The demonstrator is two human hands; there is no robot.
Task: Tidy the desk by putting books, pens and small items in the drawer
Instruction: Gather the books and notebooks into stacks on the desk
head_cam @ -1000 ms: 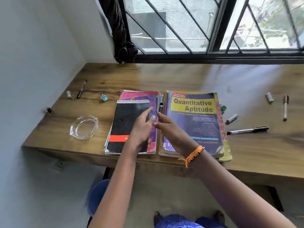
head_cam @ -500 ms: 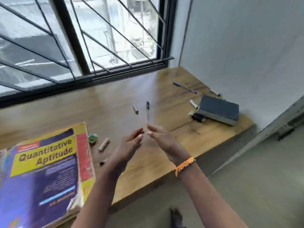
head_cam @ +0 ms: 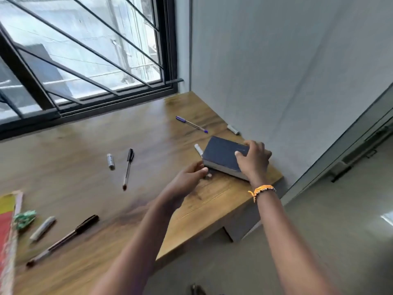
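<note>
The right hand [head_cam: 253, 160] lies spread over the near corner of a thick dark blue book [head_cam: 223, 155], fingers and thumb gripping its cover. The left hand [head_cam: 187, 182] curls loosely at the book's near-left corner, fingertips touching it. The book sits at the wooden desk's [head_cam: 85, 167] right end, beside the wall, with pens [head_cam: 128, 167] scattered leftward.

A thick dark-blue book [head_cam: 223, 155] lies flat and closed at the desk's [head_cam: 85, 167] far right end. A blue-capped pen [head_cam: 191, 124] lies beyond it, a black-capped pen [head_cam: 128, 167] mid-desk, another [head_cam: 63, 239] nearer, perhaps beside small caps.
</note>
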